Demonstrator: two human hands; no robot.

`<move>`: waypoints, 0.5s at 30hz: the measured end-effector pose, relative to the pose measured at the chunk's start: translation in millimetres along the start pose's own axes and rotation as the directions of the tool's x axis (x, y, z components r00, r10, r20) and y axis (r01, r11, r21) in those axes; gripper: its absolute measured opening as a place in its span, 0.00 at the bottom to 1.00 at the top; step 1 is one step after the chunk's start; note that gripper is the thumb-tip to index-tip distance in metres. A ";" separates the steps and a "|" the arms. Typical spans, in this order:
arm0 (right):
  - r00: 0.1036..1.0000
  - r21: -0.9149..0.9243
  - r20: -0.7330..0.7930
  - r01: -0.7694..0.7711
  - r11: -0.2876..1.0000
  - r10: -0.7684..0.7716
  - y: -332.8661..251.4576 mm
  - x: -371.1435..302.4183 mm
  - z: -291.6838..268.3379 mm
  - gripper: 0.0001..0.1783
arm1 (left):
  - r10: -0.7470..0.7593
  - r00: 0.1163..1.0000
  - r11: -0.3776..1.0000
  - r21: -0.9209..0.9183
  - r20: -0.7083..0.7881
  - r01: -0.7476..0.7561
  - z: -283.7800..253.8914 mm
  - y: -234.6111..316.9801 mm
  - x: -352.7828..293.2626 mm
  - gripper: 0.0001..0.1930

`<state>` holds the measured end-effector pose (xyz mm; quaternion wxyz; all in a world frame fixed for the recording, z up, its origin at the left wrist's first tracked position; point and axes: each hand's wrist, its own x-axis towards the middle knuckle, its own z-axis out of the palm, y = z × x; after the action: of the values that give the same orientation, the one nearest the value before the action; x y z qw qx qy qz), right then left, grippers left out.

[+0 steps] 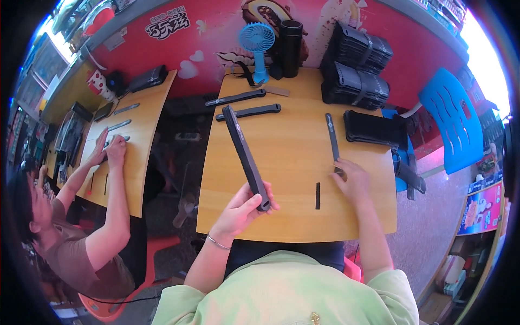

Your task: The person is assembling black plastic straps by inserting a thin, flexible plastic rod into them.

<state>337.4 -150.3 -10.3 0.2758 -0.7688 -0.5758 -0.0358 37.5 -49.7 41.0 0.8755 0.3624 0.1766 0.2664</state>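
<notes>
My left hand (242,208) grips the near end of a long black flat bar (245,154), lifted above the wooden table (292,216) and pointing away toward the far left. My right hand (352,179) rests on the table with its fingertips on the near end of a thin black strip (332,138). A short black strip (318,195) lies flat between my hands. Two more long black bars (235,98) (249,112) lie crosswise at the far side of the table.
A blue handheld fan (257,43) and black cylinder (290,47) stand at the far edge. Stacks of black parts (355,67) and a flat black pile (374,129) sit at the far right. A blue chair (452,122) stands right. Another person (81,227) works at the left table (138,141).
</notes>
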 end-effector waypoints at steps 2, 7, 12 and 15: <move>1.000 0.008 0.010 -0.003 1.000 0.003 5.9 -2.5 -1.7 0.17 | -0.010 1.000 1.000 0.004 -0.003 0.010 4.4 -0.5 -0.5 0.14; 0.999 0.027 -0.049 0.016 0.999 -0.015 -10.0 -6.2 -5.1 0.15 | 0.014 0.999 1.000 -0.014 -0.032 -0.014 -0.3 -8.0 3.6 0.15; 0.992 0.333 0.120 -0.075 0.940 0.037 -93.5 -9.5 -30.9 0.20 | 0.048 0.988 0.993 -0.103 -0.147 -0.064 7.9 -16.3 14.5 0.16; 0.985 0.381 0.136 0.051 0.923 -0.110 -123.2 -12.6 -34.2 0.24 | 0.090 0.985 0.974 -0.193 -0.148 -0.118 7.0 -22.0 20.3 0.16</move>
<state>230.7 -154.4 61.1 0.3706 -0.6779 -0.6228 0.1236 64.6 -54.6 27.4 0.8782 0.2613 0.1897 0.3529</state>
